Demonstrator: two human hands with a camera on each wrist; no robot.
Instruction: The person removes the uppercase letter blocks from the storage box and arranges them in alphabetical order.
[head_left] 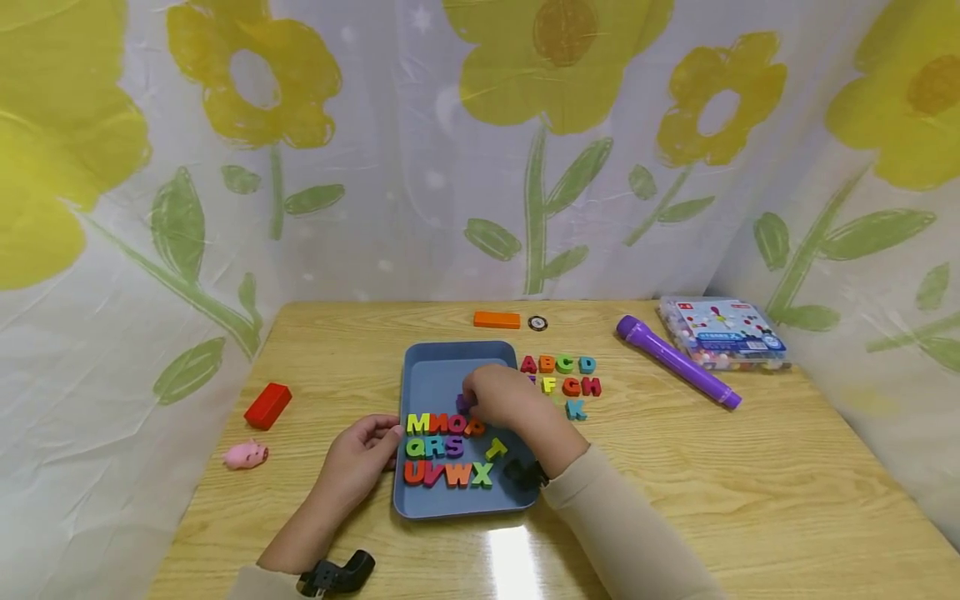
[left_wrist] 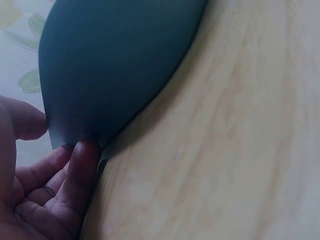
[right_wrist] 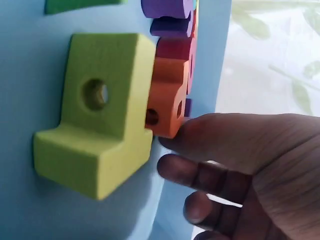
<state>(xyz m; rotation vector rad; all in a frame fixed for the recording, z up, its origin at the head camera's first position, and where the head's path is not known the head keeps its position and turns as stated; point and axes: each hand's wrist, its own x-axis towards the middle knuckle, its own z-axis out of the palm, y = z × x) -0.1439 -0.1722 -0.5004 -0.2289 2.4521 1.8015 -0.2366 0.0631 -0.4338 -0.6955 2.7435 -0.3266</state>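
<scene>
My left fingers (left_wrist: 84,162) grip the left edge of the blue tray (head_left: 472,503) on the bench (head_left: 757,492). Between its side edges, my right fingers (right_wrist: 179,168) meet the purple letter (head_left: 462,404); whether they hold it, I cannot tell.

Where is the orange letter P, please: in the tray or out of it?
In the tray: the head view shows the letter P within its walls, beside the red O.

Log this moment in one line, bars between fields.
left hand: gripping tray rim | right hand: over tray near orange P, grip unclear | green T: askew in tray | letter A: on table
</scene>
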